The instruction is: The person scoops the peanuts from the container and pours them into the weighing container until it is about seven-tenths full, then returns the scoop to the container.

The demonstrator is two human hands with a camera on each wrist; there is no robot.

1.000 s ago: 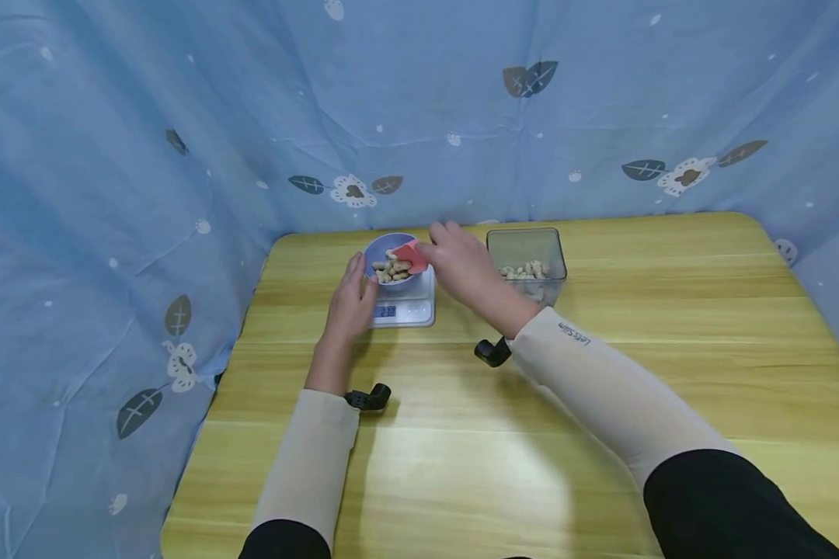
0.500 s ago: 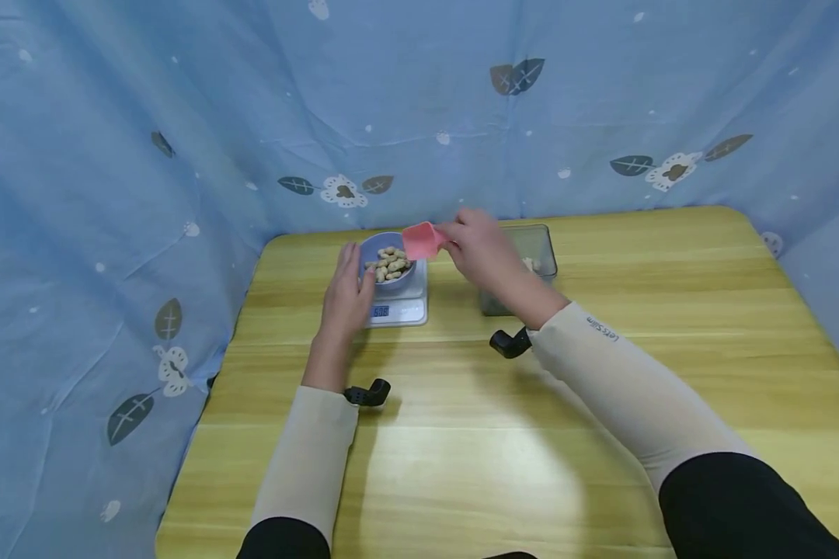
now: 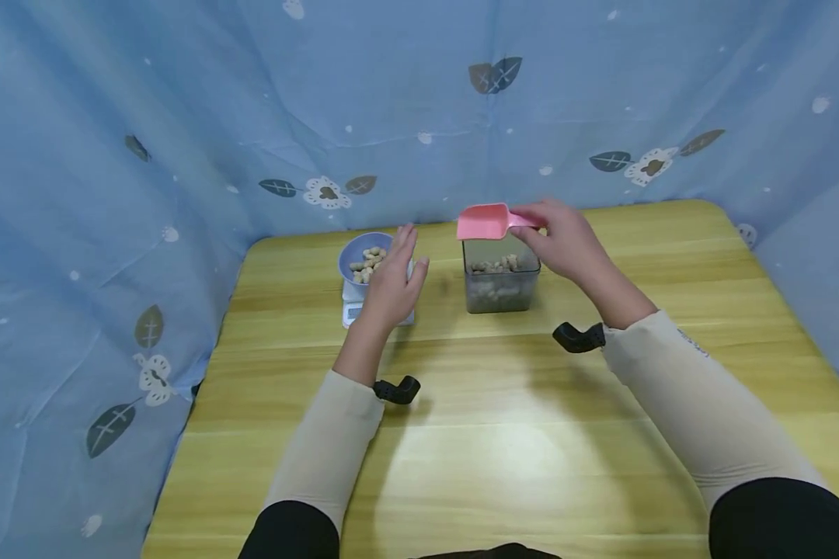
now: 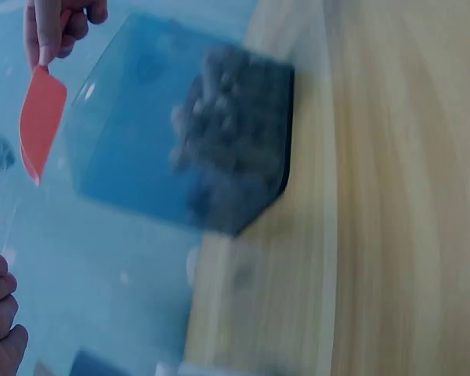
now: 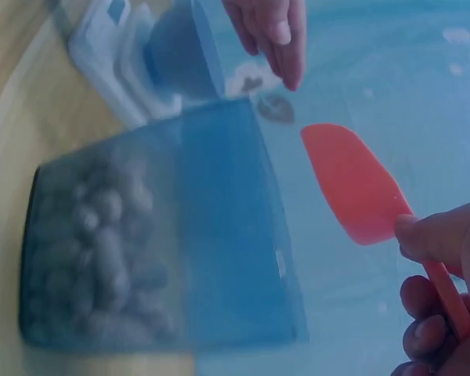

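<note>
Pink plastic scoop: it hangs above the open top of the clear container, its handle pinched in the curled fingers of the right hand. Half a second ago it was beside the bowl, and a second ago tipped over it; it looks empty in the wrist views, so the load appears delivered and the scoop has travelled back to the stock.

Nearest the person lies the smooth, pale wooden table with a lengthwise grain. Further on, the left hand, fingers straight and relaxed, holding nothing, has left the bowl's side and is lifted in front of the scale. The container is a square, see-through plastic box, partly filled with lumpy peanuts in the shell. To its left the small white digital scale carries a round, glossy blue bowl with more peanuts. Behind everything hangs soft blue cloth printed with leaves.
</note>
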